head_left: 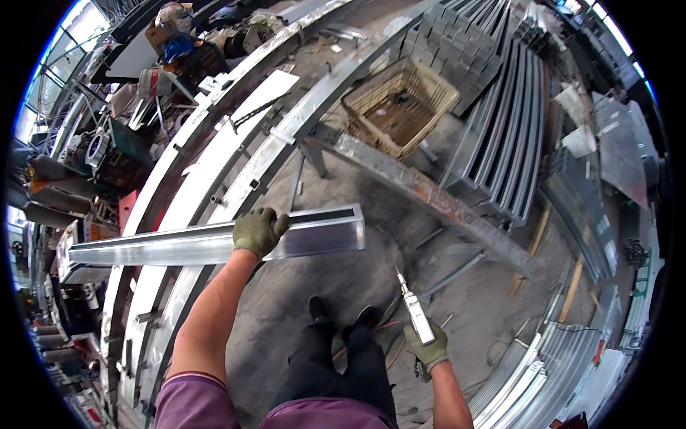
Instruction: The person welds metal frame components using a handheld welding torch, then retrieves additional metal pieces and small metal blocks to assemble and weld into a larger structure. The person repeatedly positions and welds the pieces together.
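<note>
My left hand, in a green work glove, is wrapped over the upper edge of a long, shiny metal channel. The channel lies across the long rails on the left, and its right end sticks out over the floor. Lower right, my right hand, gloved too, is closed around a white welding gun with a slim pointed tip. That tip points up and to the left, apart from the channel. Part of the right-hand grip is hidden behind the gun's body.
Long metal rails curve along the left. A cream plastic crate stands beyond a rusty beam. Stacked grey metal profiles fill the far right, with more metal strips at lower right. Reddish cables run by my feet.
</note>
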Tool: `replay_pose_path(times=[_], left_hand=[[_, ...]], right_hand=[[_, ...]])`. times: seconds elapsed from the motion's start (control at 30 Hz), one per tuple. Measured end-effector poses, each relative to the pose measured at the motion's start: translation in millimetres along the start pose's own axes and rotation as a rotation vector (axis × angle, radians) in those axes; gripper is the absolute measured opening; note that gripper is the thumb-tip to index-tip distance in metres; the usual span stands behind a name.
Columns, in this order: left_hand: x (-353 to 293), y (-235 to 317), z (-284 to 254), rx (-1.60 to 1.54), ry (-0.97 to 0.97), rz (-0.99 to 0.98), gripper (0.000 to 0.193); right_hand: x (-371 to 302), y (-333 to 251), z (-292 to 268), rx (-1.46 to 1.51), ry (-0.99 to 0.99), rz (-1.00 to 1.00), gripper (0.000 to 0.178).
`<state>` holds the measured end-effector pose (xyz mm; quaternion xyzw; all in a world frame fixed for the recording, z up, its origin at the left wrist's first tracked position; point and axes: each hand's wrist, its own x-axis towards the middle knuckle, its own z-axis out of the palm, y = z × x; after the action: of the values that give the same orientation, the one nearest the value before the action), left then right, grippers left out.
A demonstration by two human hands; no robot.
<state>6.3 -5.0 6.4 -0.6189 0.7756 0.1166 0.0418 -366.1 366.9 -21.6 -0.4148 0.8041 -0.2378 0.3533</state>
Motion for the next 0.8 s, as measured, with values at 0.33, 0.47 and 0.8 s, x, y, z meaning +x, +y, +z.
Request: replay_pose_path(times=[0.33,0.47,0.8], left_hand=[[8,8,3,-0.05,-0.034,0.046,0.061],[4,-1,5,-0.032,-0.01,0.069,0.059],[6,-5,2,-0.086,0.0,0.085,0.051]], right_hand=[[48,-80,-67,0.155,0.245,0.129,0.038],[86,-118,-71,0.207,0.275,-0.029,0.031],[219,-91,-45,0.324,0.227,0.128,0.039]])
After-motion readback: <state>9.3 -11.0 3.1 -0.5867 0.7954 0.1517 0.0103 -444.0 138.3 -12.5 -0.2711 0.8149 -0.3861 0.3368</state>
